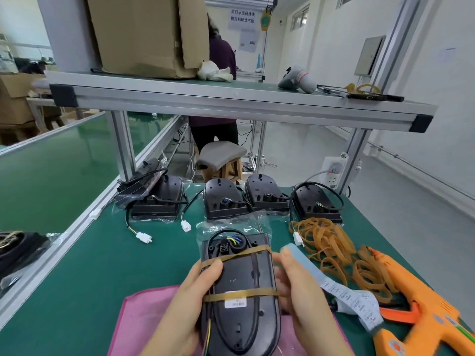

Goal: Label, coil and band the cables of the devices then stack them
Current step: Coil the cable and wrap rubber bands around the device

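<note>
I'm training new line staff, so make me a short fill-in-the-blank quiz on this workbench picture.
The held device has ___ rubber bands around it.
The label gun on the right is ___.
Beneath the device lies a ___ cloth.
Missing words: two, orange, pink.

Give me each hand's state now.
Left hand: grips the black oval plastic device.
Right hand: grips the same device's right edge.

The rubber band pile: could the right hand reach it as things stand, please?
Probably yes: the rubber bands lie uncovered beside the right hand, only a label strip between, though it must first release the device.
</note>
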`<move>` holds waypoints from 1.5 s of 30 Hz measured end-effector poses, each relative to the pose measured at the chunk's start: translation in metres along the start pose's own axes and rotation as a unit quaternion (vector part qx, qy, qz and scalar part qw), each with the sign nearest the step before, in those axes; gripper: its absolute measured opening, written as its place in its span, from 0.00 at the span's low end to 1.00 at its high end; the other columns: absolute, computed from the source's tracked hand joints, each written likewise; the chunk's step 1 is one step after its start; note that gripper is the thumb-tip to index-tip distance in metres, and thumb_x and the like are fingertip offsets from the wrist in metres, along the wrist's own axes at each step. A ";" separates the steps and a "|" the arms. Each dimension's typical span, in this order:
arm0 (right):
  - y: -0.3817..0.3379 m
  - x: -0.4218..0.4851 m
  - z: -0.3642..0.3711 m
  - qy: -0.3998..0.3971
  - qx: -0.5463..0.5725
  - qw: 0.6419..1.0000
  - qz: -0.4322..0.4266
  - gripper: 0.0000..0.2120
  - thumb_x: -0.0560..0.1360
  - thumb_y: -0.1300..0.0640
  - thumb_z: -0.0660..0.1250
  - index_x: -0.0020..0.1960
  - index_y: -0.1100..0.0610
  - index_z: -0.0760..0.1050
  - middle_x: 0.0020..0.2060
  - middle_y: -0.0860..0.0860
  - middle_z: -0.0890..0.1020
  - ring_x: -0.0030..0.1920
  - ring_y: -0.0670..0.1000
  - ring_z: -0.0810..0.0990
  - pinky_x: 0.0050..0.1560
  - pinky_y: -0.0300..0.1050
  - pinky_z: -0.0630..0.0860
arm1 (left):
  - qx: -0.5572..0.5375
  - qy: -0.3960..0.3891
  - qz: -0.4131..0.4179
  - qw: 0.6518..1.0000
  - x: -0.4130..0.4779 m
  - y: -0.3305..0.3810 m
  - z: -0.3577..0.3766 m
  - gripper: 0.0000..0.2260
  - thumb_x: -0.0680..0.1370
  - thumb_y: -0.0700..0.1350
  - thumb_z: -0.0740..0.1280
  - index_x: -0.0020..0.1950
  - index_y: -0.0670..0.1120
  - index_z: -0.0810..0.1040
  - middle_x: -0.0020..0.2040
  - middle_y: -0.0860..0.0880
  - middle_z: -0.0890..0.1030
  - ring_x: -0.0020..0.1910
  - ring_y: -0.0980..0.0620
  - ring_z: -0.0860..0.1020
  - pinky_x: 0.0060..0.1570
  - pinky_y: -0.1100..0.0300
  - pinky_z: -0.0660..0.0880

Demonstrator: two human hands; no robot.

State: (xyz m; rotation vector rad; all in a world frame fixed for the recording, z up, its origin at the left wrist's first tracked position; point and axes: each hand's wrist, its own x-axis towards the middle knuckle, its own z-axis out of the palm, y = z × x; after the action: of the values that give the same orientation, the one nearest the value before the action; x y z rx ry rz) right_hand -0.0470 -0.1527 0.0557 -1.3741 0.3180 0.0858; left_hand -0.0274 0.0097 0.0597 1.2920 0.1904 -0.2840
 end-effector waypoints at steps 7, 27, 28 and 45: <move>-0.006 -0.009 -0.015 0.040 -0.168 0.962 -0.214 0.09 0.74 0.65 0.69 0.46 0.50 0.80 0.42 0.45 0.83 0.45 0.44 0.81 0.45 0.37 0.78 | 0.081 0.030 -0.052 0.995 0.021 -0.010 -0.009 0.11 0.84 0.35 0.54 0.61 0.33 0.73 0.51 0.39 0.80 0.49 0.46 0.81 0.44 0.66 0.77; -0.015 -0.004 -0.027 -0.011 -0.402 0.878 -0.260 0.11 0.68 0.63 0.68 0.33 0.50 0.73 0.34 0.47 0.77 0.32 0.42 0.72 0.34 0.33 0.69 | -0.027 -0.049 -0.027 0.998 -0.011 -0.015 -0.022 0.19 0.63 0.51 0.73 0.52 0.45 0.83 0.49 0.42 0.85 0.47 0.44 0.85 0.43 0.53 0.82; -0.012 -0.003 -0.027 -0.004 -0.383 0.891 -0.244 0.10 0.69 0.63 0.68 0.34 0.51 0.73 0.33 0.47 0.77 0.32 0.41 0.71 0.34 0.34 0.69 | -0.030 -0.049 -0.033 0.998 -0.013 -0.015 -0.022 0.20 0.63 0.52 0.74 0.52 0.45 0.83 0.50 0.40 0.85 0.48 0.42 0.84 0.47 0.49 0.81; 0.033 0.012 -0.006 0.099 -0.119 0.984 -0.084 0.09 0.73 0.59 0.72 0.50 0.53 0.75 0.48 0.49 0.81 0.49 0.46 0.80 0.48 0.38 0.75 | -0.151 -0.205 -0.113 0.961 -0.009 -0.026 -0.030 0.22 0.82 0.42 0.59 0.73 0.32 0.65 0.58 0.32 0.80 0.55 0.36 0.81 0.48 0.49 0.81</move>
State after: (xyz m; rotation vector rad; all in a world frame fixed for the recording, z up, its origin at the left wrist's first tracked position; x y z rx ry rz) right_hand -0.0447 -0.1532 0.0206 -1.6454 0.3653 -0.1595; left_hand -0.0433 0.0331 0.0306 0.8849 0.0242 -0.6833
